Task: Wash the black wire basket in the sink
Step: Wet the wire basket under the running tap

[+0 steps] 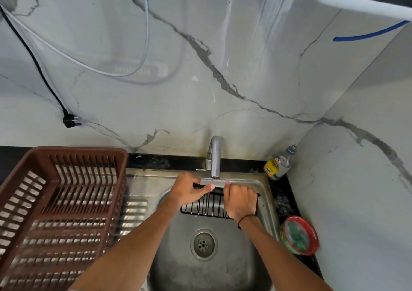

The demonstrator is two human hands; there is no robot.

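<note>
The black wire basket (206, 206) hangs over the back of the steel sink (178, 266), just below the chrome tap (214, 159). My left hand (189, 190) grips its upper rim on the left side, thumb along the top wire. My right hand (240, 199) grips the basket's right part, fingers curled over the wires and covering that end. No water stream is visible from the tap.
A brown plastic dish rack (60, 212) stands on the drainboard to the left. A dish-soap bottle (279, 163) sits in the back right corner, and a red-rimmed round container (299, 235) lies right of the sink. A black plug (71, 120) dangles on the marble wall.
</note>
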